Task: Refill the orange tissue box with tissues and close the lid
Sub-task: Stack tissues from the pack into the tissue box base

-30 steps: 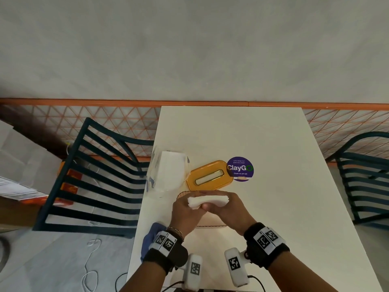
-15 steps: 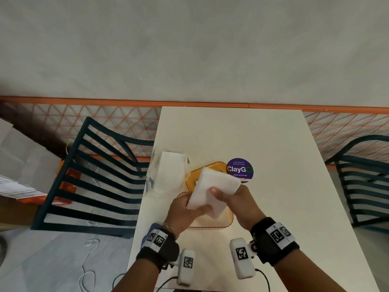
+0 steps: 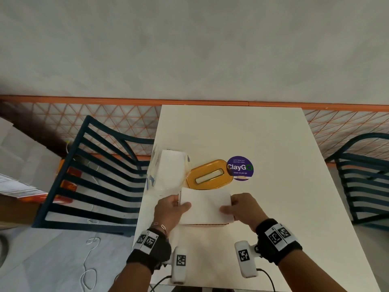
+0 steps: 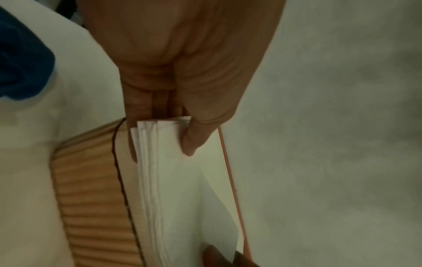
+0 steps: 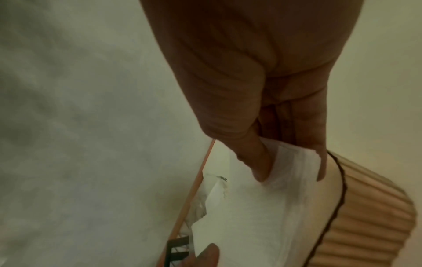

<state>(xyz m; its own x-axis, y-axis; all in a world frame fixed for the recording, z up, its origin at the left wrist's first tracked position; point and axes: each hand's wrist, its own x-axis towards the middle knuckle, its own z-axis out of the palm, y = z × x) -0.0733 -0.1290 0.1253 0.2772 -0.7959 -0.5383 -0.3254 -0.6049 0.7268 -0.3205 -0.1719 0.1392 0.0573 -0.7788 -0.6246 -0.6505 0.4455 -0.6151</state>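
2 hands on white tissue stack

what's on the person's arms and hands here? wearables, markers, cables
Both forearms are bare, no sleeves or gloves. Each wrist wears a black band with white panels printed with black square fiducial codes. A white, rounded camera pod carrying its own code juts from each band, with a thin dark cable trailing off. The left hand side also shows a thin chain bracelet; the right hand is bare.
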